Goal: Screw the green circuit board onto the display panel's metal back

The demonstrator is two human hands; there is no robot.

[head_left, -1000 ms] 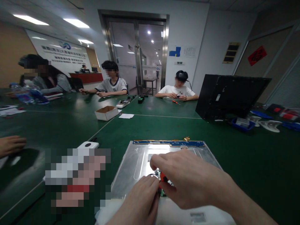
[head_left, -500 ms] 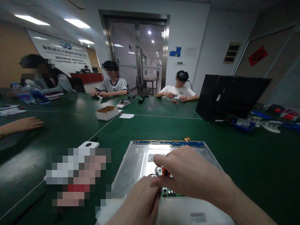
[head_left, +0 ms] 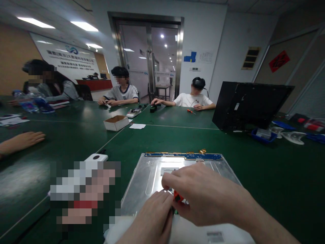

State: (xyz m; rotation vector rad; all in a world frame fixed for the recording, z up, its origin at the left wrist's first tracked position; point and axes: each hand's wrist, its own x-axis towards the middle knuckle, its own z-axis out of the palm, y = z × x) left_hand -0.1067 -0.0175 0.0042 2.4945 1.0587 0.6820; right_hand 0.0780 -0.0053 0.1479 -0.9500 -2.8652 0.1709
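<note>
Over a metal panel [head_left: 142,179], the right hand [head_left: 203,195] curls round a red-black handle [head_left: 178,197]; left hand's [head_left: 153,210] hold cannot be seen.

The scene is dim, with ceiling lights [head_left: 84,26] left of the glass doors [head_left: 134,51], glare on the metal plate [head_left: 138,176] below them, and blur far to their right.

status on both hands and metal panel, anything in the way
Right hand gripping red-black handle, left hand close beside. Metal panel beneath, blue circuit board at far edge. Hands partly hiding panel's middle.
</note>
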